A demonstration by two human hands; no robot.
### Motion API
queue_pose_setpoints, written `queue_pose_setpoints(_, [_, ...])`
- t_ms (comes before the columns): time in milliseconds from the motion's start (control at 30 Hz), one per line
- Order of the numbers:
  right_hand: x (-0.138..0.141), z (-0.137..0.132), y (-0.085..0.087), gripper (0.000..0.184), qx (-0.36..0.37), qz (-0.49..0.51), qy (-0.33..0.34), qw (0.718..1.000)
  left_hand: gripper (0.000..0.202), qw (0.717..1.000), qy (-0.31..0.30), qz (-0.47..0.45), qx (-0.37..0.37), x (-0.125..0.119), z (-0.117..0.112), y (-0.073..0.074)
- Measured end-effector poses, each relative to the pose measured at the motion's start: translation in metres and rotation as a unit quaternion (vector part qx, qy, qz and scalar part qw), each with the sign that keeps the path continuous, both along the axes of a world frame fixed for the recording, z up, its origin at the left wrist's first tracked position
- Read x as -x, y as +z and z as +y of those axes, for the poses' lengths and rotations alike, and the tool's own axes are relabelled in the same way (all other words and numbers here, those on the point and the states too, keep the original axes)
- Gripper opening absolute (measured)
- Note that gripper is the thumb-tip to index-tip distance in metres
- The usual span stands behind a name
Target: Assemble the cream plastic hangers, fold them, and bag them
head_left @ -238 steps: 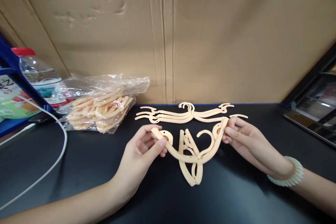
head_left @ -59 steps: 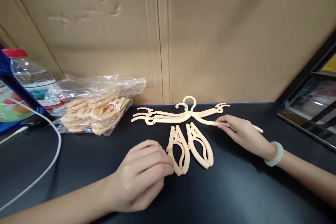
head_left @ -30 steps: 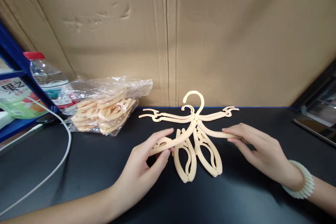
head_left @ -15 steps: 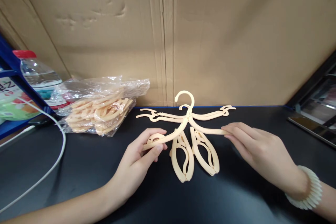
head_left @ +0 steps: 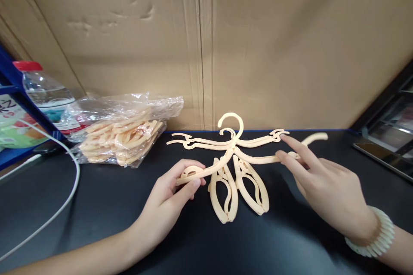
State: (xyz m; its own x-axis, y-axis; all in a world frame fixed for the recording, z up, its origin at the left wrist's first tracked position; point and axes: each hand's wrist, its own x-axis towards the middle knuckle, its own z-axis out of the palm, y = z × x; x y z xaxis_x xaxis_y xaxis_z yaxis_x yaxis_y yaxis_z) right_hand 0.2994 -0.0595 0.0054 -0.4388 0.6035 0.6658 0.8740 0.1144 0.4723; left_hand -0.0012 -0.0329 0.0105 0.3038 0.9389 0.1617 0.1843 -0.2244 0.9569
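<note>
A cream plastic folding hanger [head_left: 222, 163] is held over the dark table, its hook pointing up and away. My left hand [head_left: 169, 200] pinches its left arm between thumb and fingers, close to a small curved end piece. My right hand [head_left: 332, 189] is at the right arm, middle finger on it and index finger lifted apart; the thumb is mostly hidden. A curved end piece [head_left: 316, 138] sticks out beyond that hand. Behind lie unfolded hanger arms [head_left: 211, 143] with a smaller-looking hook. Beneath and in front are two folded, loop-shaped hanger halves [head_left: 263, 187].
At left a clear plastic bag [head_left: 129, 103] holds several cream folded hangers. Beyond it stand a red-capped bottle [head_left: 48, 90] and a blue shelf frame [head_left: 29, 111]. A white cable [head_left: 75, 184] curves over the table. A phone-like slab [head_left: 383, 159] lies at right; cardboard [head_left: 274, 43] rises behind.
My right hand has shifted its grip, with the index finger now raised. The right end piece has swung out and shows beyond the hand. The hook has moved slightly right; my left hand stays put.
</note>
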Motion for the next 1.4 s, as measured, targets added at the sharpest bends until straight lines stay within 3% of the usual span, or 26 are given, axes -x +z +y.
queue_pose_setpoints(133, [0.004, -0.001, 0.005, 0.031, 0.000, 0.025, 0.043, 0.999, 0.016, 1.000, 0.002, 0.004, 0.004, -0.001, 0.000, 0.001])
queue_pose_setpoints(267, [0.004, 0.001, 0.000, 0.037, 0.062, 0.105, 0.115, 0.986, 0.016, 1.000, 0.006, 0.006, 0.006, -0.002, 0.000, 0.003])
queue_pose_setpoints(433, [0.004, 0.005, -0.006, 0.027, 0.120, 0.308, 0.184, 0.926, 0.016, 1.000, -0.003, 0.006, 0.002, -0.002, -0.001, 0.002])
queue_pose_setpoints(600, [0.001, 0.009, -0.004, 0.029, 0.231, 0.492, 0.195, 0.817, 0.014, 1.000, -0.001, 0.010, 0.005, -0.001, 0.000, 0.002])
queue_pose_setpoints(733, [-0.001, 0.014, -0.001, 0.025, 0.323, 0.581, 0.236, 0.709, 0.015, 0.999, 0.029, -0.012, 0.001, 0.001, -0.002, 0.001])
queue_pose_setpoints(933, [-0.005, 0.021, -0.002, 0.020, 0.309, 0.726, 0.259, 0.558, 0.012, 0.996, 0.067, -0.062, -0.014, 0.002, -0.003, -0.001])
queue_pose_setpoints(1033, [-0.007, 0.022, -0.004, 0.017, 0.299, 0.768, 0.258, 0.505, 0.012, 0.994, 0.074, -0.084, -0.004, 0.002, -0.002, -0.002])
queue_pose_setpoints(1200, [-0.001, 0.020, -0.006, 0.014, 0.256, 0.793, 0.273, 0.481, 0.013, 0.992, 0.053, -0.112, 0.024, -0.002, -0.004, -0.004])
queue_pose_setpoints(1400, [0.017, 0.003, 0.000, 0.014, 0.312, 0.744, 0.295, 0.512, 0.018, 0.989, 0.000, -0.141, 0.047, -0.009, -0.014, 0.000])
